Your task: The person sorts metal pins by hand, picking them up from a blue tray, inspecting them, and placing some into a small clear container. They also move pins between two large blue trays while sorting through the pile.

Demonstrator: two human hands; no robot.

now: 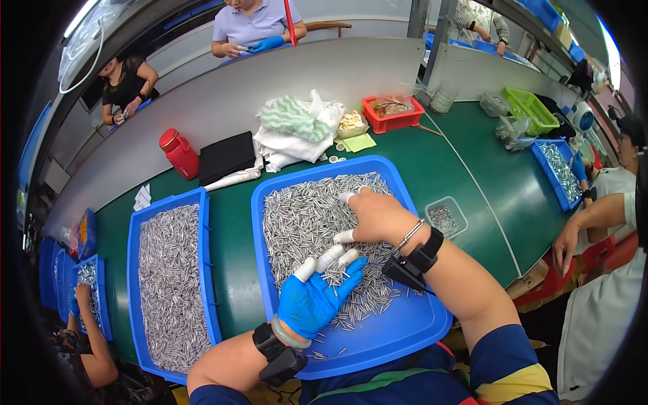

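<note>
My left hand [312,297], in a blue glove with white finger cots, is palm up and cupped around a small heap of short metal pins [335,275]. It hovers over the near part of a blue tray [412,331] filled with loose silvery pins [297,209]. Just beyond it, my right hand [374,214] reaches over the heap, bare except for white cots on the thumb and a finger. Those two tips are spread apart, the thumb close to my left fingertips. I see nothing held between them.
A second blue tray of pins [172,283] stands at left. Behind are a red flask [179,154], black cloth [226,156], white cloths [297,131] and a red basket [393,116]. A clear tub [446,217] sits right. Other people work around the green table [466,155].
</note>
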